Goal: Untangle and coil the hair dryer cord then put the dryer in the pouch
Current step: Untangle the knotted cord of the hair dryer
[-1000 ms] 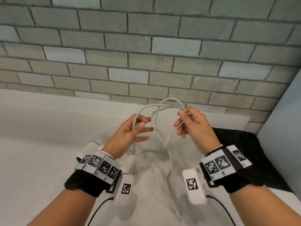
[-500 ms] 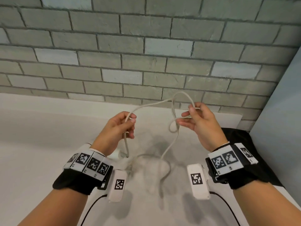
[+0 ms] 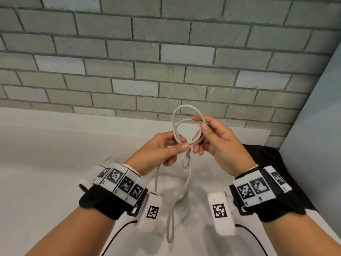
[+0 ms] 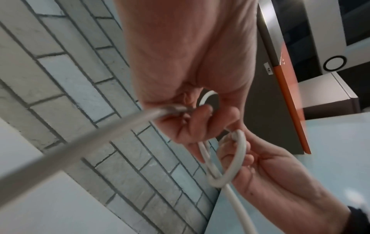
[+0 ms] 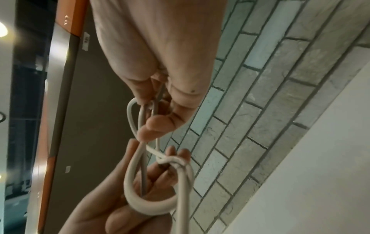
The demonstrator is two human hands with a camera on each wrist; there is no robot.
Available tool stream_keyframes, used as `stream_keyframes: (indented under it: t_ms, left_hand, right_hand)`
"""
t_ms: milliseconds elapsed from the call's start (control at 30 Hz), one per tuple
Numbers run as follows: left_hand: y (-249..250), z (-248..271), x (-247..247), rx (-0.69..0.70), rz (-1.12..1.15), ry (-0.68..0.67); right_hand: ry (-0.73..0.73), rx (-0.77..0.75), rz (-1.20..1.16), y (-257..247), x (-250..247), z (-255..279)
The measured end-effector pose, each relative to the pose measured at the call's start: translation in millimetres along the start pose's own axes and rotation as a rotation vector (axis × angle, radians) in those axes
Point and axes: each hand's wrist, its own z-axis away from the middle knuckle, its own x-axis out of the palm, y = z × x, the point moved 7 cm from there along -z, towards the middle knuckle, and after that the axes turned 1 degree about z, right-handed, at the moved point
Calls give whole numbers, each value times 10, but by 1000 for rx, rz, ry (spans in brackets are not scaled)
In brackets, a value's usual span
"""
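The cord (image 3: 186, 124), spread wide between the hands half a second ago, is now gathered into loops, pinched by left hand (image 3: 162, 150) and right hand (image 3: 217, 143); coiling is judged under way.

Even, soft light; wide-angle bending at frame edges; wrist views blurred, a ceiling lamp (image 5: 2, 30) glaring upper left.

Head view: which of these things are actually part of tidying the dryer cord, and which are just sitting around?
Part of the job:
- white cord, looped and held up by both hands
- left hand, pinching the loops
- right hand, pinching the loops
- black pouch, lying on the counter at the right

Just there:
- white counter
- grey brick wall
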Motion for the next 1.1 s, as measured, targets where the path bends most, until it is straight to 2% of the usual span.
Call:
stream_keyframes:
  t_ms: [167,233,333,400,467,533,700,800,933,1033,1100]
  left_hand:
    - [-25,11,-139,59,-7,144]
    - [-17,15,-177,84,12,152]
    - [14,35,-138,129,86,71]
    - [32,31,-97,154,138,10]
    - [61,23,-67,189,159,-33]
    - [67,19,-78,206,157,-37]
    - [-9,27,-188,168,203,-18]
    - [-103,20,-176,14,379,-92]
    - [-81,69,-169,-66,446,-175]
    - [-86,94,-139,-71,166,-210]
    - [-123,115,-73,-72,-64,-262]
  right_hand:
    - [112,17,1,62,-188,18]
    - [61,64,-57,72,-192,38]
    - [-40,186,-203,183,-99,65]
    - [-11,217,-3,302,-86,62]
    - [-66,264,197,408,-6,82]
    - [-148,297,221,450,76,104]
    - [-116,295,199,354,-38,89]
    - [-128,318,202,356,-40,103]
    - [-13,239,185,326,-124,68]
    - [152,112,180,202,-295,8]
    - [314,-24,293,16,-463,6]
